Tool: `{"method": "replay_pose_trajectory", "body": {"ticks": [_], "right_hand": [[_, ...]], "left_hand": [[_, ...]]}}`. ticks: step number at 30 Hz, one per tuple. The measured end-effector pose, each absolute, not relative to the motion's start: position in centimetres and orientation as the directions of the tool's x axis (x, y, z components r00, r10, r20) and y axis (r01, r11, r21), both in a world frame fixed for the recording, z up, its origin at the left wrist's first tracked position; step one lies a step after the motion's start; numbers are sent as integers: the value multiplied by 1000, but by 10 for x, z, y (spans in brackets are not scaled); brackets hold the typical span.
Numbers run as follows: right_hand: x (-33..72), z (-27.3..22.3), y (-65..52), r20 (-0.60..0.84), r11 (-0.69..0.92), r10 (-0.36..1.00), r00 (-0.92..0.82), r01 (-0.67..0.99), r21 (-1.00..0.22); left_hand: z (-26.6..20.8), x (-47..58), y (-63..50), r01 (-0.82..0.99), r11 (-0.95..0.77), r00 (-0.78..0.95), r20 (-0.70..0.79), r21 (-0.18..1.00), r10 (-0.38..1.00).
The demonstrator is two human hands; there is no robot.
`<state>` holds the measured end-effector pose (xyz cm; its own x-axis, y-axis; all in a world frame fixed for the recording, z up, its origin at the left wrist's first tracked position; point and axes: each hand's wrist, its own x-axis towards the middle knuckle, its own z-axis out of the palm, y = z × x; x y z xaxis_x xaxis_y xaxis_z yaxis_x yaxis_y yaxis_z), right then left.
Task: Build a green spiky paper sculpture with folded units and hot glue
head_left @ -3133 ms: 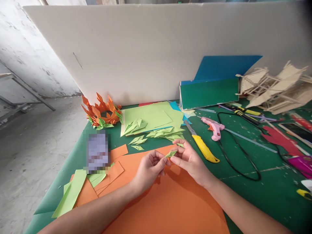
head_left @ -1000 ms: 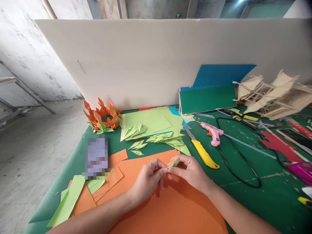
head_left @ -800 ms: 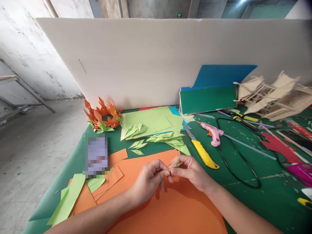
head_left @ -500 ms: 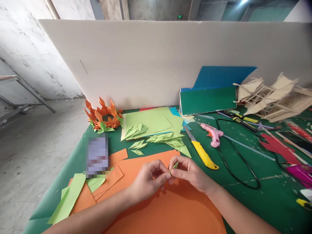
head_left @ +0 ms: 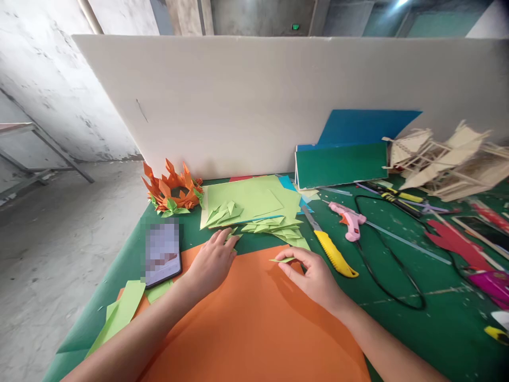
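Observation:
Between the thumb and fingers of my right hand (head_left: 314, 270) is a small folded green paper piece (head_left: 283, 260), its pointed end showing to the left. It is held above a large orange paper sheet (head_left: 254, 318). My left hand (head_left: 213, 260) reaches over the sheet's far edge, fingers stretched out over small folded green pieces (head_left: 237, 237). The hand partly covers these pieces, and whether it touches them I cannot tell. Just beyond lie two piles of similar folded pieces, a left pile (head_left: 225, 212) and a right pile (head_left: 274, 227).
An orange and green folded-paper ring (head_left: 170, 191) stands at the back left, behind a phone (head_left: 163, 254). To the right lie a yellow-handled saw-like knife (head_left: 334, 254), a pink glue gun (head_left: 349, 220) with a black cord, and a wooden stick model (head_left: 449, 159). A white board (head_left: 238, 106) rises behind.
My hands have moved apart. The left let go of the folded green piece and went left and forward to the small pieces; the right keeps the piece, slightly further forward.

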<state>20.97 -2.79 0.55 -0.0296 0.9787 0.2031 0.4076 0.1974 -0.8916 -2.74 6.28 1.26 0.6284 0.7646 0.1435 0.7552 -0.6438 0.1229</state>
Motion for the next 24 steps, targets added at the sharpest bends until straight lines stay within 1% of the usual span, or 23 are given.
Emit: {"method": "replay_pose_trajectory", "body": {"ticks": [3,5,9,11,14,16,17,19,22,24], "right_hand": [[205,14,-29,224,226,973,-58,452,-863],[202,19,-28,211,228,973,-89,486,-844],[191,26,-17,174,231,973,-154,556,-799],[183,28,-8,155,238,969,-192,562,-792],[171,31,3,135,321,923,-360,528,-786],[169,33,7,155,391,886,-438,524,-756],[170,33,9,177,414,883,-434,544,-730],[180,32,12,243,424,902,-355,630,-651],[208,26,16,342,383,909,-238,800,-461],[226,21,20,354,335,911,-211,878,-341]], "left_hand": [[13,-29,64,788,-611,607,76,73,791],[17,-28,65,784,-616,613,61,79,788],[22,-30,73,751,-638,635,80,173,769],[22,-32,76,749,-628,624,95,213,776],[22,-35,78,760,-601,590,123,248,798],[24,-39,78,765,-584,568,142,272,811],[26,-40,78,766,-576,560,146,285,816],[32,-43,78,770,-560,550,126,308,826],[39,-42,77,754,-561,574,70,341,816],[40,-39,77,715,-607,626,68,347,777]]}}
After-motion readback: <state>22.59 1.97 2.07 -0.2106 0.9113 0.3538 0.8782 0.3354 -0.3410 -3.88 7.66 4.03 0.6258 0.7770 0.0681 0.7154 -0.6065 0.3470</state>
